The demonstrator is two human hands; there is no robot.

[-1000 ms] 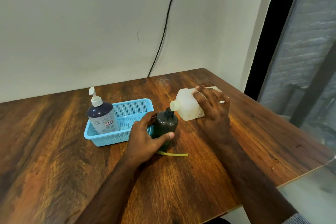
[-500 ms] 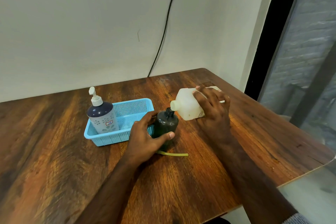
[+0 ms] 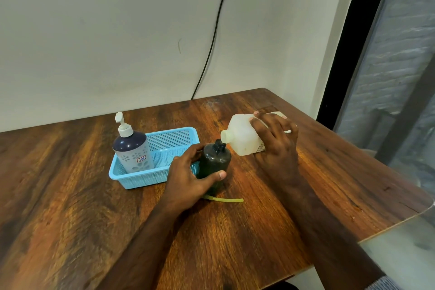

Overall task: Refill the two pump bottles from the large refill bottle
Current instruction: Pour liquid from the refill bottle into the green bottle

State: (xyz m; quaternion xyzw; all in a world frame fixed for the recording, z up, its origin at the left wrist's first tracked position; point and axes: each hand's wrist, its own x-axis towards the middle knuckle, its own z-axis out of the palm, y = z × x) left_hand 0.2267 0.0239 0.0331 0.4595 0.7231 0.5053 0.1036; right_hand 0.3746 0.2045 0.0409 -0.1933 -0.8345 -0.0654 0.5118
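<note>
Pour point: refill bottle (image 3: 242, 135) tipped on its side, spout aimed toward 8 o'clock, lip right above the open neck of the dark pump bottle (image 3: 213, 160); contact or gap, cannot tell.
Right hand (image 3: 275, 146): fingers spread and curled over the refill bottle's far end, gripping it from above.
Left hand (image 3: 188, 176): wrapped round the dark bottle, thumb pressed on its near side, other fingers curled behind.
Dark bottle position: upright on the table (image 3: 70, 207), touching or just beside the right end of the blue basket (image 3: 150, 176).
Second pump bottle (image 3: 131, 148): stands in the basket's left end, at 9 o'clock from the pour, pump head on; looks not yet opened.
Pump tube (image 3: 223, 199): yellowish, lying at 6 o'clock from the dark bottle, partly under the left hand.
Risk, spill: neck is narrow, spout wide; a steeper tilt would likely send liquid down the outside onto the wood.
Risk, overfill: dark walls hide the level.
Risk, tip: a knock from the heavy bottle could topple the dark one if the left grip loosens.
Risk, tube: the wrist could roll it off or dirty it.
</note>
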